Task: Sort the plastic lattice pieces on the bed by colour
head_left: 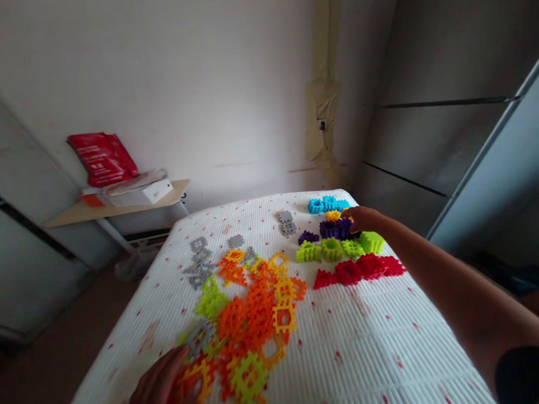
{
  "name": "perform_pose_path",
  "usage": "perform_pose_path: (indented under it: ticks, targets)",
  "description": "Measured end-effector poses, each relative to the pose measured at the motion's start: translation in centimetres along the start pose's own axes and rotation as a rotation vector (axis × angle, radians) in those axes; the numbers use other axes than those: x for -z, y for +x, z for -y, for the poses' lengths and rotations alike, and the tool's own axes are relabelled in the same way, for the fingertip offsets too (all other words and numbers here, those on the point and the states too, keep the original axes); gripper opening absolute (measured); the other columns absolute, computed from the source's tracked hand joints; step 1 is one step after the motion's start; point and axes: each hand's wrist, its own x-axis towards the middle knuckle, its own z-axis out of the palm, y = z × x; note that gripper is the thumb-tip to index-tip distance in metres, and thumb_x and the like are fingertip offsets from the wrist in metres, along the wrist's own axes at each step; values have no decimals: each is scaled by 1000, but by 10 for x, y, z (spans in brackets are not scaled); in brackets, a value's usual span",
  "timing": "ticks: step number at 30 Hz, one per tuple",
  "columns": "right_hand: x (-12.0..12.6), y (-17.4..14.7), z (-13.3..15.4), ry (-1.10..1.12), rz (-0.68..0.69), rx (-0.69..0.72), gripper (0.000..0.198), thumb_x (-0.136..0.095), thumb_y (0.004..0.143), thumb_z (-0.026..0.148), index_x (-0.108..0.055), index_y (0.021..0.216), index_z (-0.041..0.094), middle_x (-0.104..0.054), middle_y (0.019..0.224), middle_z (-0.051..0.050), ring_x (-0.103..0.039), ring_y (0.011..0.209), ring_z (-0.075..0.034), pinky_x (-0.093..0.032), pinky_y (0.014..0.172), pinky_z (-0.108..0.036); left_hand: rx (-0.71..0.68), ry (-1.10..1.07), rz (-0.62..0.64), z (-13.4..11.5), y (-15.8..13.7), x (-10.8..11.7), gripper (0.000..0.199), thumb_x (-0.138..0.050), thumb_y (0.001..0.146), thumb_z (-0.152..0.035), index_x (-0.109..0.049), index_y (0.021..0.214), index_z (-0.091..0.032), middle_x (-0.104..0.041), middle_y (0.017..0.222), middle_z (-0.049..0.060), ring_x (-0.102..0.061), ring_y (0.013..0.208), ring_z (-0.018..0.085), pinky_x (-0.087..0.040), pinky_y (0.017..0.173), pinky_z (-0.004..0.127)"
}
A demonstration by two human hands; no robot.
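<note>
My left hand rests at the near left edge of a pile of interlocking plastic building pieces. Its thumb and fingers are apart, with an orange piece and a yellow piece between or beneath them. Farther off, my right hand reaches to the sorted groups at the right. Its fingertips close on a yellow-orange piece, just behind the purple pieces; the fingers partly hide it. Light blue pieces lie behind, green pieces and red pieces in front.
Orange pieces fill the mixed pile in the middle. Grey pieces lie at its left, more grey pieces farther back. A white dotted cloth covers the surface. At left, a small table bears a white box and red bag.
</note>
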Motion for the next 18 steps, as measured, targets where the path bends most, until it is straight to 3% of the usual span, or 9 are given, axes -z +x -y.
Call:
perform_pose_path:
  ticks: [3, 6, 9, 12, 15, 18]
  targets:
    - [8, -6, 2, -4, -61, 9, 58, -66, 64, 17, -54, 121, 15, -56, 121, -13, -54, 108, -27, -44, 90, -35, -1, -4, 12, -8, 0, 8, 42, -47, 79, -41, -46, 119, -29, -57, 115, 8, -54, 105, 27, -47, 84, 47]
    - [15, -28, 24, 72, -157, 76, 54, -63, 70, 21, -51, 123, 14, -56, 121, -13, -55, 106, -25, -44, 90, -35, 46, -44, 6, -9, -1, 16, 40, -45, 80, -39, -46, 119, -30, -54, 120, 6, -51, 108, 26, -44, 89, 46]
    - [10, -69, 75, 278, -143, 244, 49, -59, 76, 25, -51, 123, 18, -60, 114, -10, -61, 95, -20, -49, 84, -32, 83, -87, 6, -4, -5, 23, 49, -47, 79, -40, -40, 126, -29, -49, 125, 6, -49, 111, 26, -42, 92, 44]
    - [-10, -117, 140, 372, -100, 423, 50, -61, 76, 28, -50, 124, 21, -54, 126, -10, -53, 112, -23, -44, 94, -36, 26, -88, 91, 0, -13, 24, 69, -54, 73, -47, -29, 135, -30, -40, 136, 8, -43, 119, 29, -39, 95, 47]
    - [-37, -149, 194, 378, -107, 426, 58, -64, 74, 31, -46, 128, 21, -39, 139, -14, -44, 120, -28, -43, 94, -40, -42, -60, 209, -3, -22, 23, 94, -62, 60, -58, -20, 140, -30, -24, 146, 10, -33, 126, 36, -35, 97, 51]
    - [-59, -156, 226, 351, -165, 364, 57, -61, 76, 33, -47, 129, 17, -37, 139, -17, -37, 125, -31, -40, 98, -44, -93, -17, 265, -8, -28, 23, 105, -64, 53, -61, -16, 142, -29, -17, 150, 11, -27, 129, 39, -31, 99, 53]
